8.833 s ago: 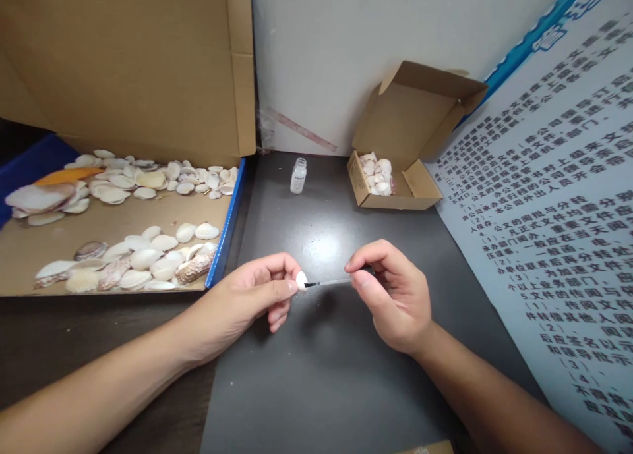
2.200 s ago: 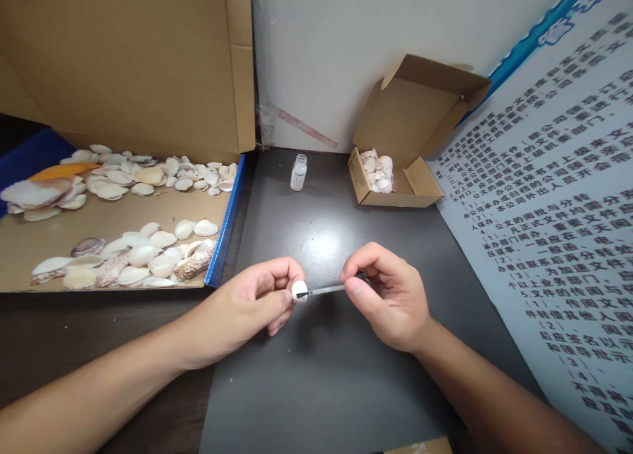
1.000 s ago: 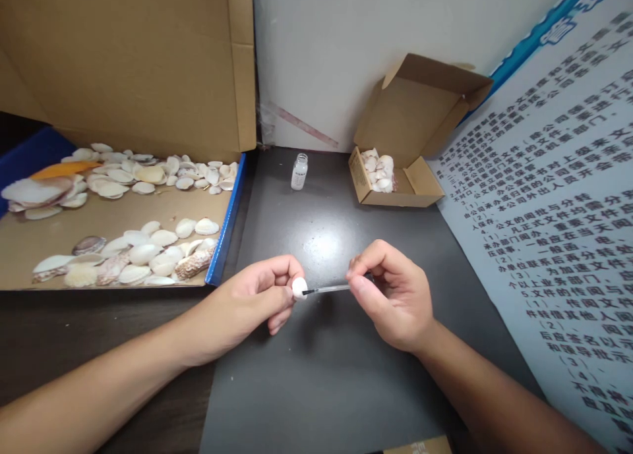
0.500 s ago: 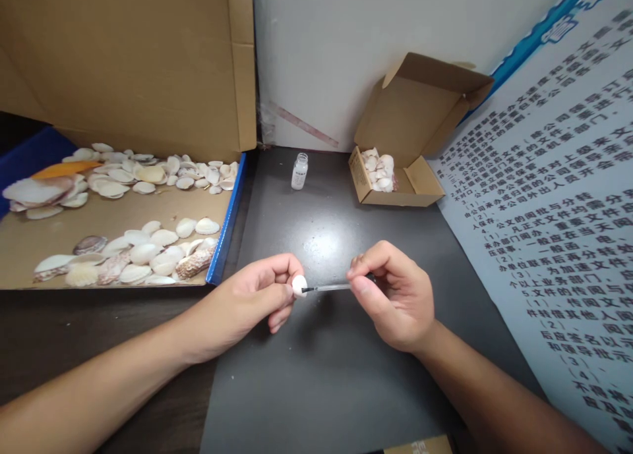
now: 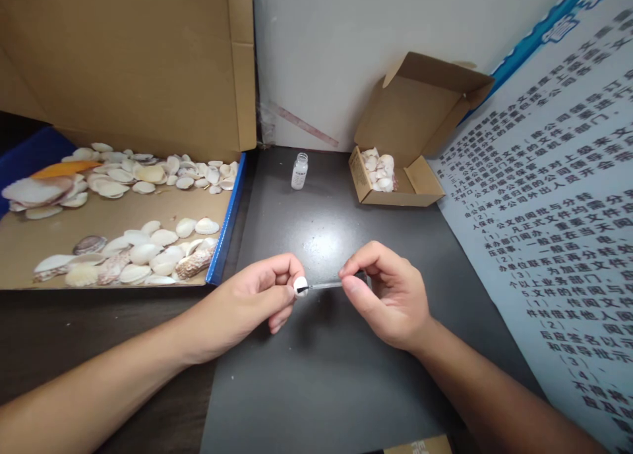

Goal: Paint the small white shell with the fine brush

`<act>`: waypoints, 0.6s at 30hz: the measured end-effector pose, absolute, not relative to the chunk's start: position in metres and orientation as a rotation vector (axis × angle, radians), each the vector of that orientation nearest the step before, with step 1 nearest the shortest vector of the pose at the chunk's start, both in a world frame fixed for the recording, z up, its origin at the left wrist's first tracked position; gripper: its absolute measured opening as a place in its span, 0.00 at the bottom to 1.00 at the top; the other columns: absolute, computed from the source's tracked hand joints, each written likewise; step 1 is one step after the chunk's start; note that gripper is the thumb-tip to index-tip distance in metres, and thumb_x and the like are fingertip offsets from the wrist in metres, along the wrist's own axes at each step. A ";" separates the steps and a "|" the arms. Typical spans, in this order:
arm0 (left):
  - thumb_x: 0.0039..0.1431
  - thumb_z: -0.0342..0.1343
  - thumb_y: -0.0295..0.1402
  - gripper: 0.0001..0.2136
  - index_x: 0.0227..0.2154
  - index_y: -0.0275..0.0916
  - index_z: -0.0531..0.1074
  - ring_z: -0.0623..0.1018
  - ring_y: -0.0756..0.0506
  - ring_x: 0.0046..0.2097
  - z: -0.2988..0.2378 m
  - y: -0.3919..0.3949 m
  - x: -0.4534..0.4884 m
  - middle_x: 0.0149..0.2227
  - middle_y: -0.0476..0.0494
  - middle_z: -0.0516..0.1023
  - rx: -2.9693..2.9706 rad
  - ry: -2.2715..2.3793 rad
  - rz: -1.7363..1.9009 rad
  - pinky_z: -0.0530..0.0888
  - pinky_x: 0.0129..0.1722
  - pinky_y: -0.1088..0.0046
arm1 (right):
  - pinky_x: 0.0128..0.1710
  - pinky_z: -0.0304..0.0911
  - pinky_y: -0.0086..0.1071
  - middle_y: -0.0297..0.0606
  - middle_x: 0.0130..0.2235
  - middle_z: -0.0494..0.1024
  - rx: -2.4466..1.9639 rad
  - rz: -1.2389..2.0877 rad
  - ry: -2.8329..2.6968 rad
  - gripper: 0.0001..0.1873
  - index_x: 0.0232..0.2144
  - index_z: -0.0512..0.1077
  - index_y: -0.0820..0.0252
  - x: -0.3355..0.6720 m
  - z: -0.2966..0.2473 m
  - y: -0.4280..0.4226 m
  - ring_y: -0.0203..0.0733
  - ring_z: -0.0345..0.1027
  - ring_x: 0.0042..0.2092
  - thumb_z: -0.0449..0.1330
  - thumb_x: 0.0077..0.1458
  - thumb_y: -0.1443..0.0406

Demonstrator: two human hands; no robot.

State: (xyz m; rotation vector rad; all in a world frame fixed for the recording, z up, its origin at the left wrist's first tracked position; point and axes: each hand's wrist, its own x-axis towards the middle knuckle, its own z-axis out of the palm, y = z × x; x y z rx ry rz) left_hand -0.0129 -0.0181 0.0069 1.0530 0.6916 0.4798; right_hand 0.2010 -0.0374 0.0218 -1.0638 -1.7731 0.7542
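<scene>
Between the thumb and fingers of my left hand (image 5: 264,292) is a small white seashell (image 5: 301,285). My right hand (image 5: 390,292) pinches a thin brush (image 5: 326,284) with a clear stem; its dark cap end is partly hidden by my fingers. The brush's dark tip touches the face of the shell. Beyond my hands a small clear glass bottle (image 5: 299,172) stands uncapped on the dark grey mat (image 5: 267,388).
At left, a large open blue-edged box (image 5: 123,207) holds many white and patterned shells (image 5: 143,253). A small open cardboard box (image 5: 420,180) with shells (image 5: 380,169) stands at the back right. A printed sheet (image 5: 558,243) slopes along the right. Cardboard (image 5: 420,445) shows at the bottom edge.
My right hand has moved slightly left with the brush, and the tip now reaches further across the shell. The shell has turned a little in my left fingers.
</scene>
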 end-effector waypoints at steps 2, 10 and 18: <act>0.65 0.53 0.37 0.09 0.33 0.40 0.63 0.61 0.53 0.24 0.007 -0.018 -0.013 0.20 0.57 0.63 1.059 0.695 0.481 0.61 0.26 0.75 | 0.22 0.60 0.26 0.27 0.22 0.69 -1.116 0.720 -1.763 0.05 0.29 0.69 0.56 0.200 0.022 -0.037 0.31 0.61 0.22 0.61 0.55 0.70; 0.66 0.53 0.37 0.09 0.33 0.40 0.63 0.61 0.53 0.24 0.009 -0.018 -0.013 0.21 0.57 0.63 1.088 0.714 0.472 0.63 0.27 0.75 | 0.22 0.61 0.26 0.27 0.22 0.69 -1.077 0.769 -1.769 0.05 0.30 0.69 0.56 0.202 0.021 -0.038 0.32 0.61 0.22 0.61 0.56 0.69; 0.66 0.53 0.38 0.09 0.33 0.40 0.63 0.62 0.53 0.24 0.010 -0.017 -0.013 0.21 0.57 0.64 1.111 0.724 0.455 0.62 0.27 0.76 | 0.22 0.60 0.26 0.27 0.22 0.68 -1.076 0.760 -1.749 0.06 0.29 0.68 0.56 0.203 0.024 -0.038 0.31 0.60 0.22 0.59 0.57 0.70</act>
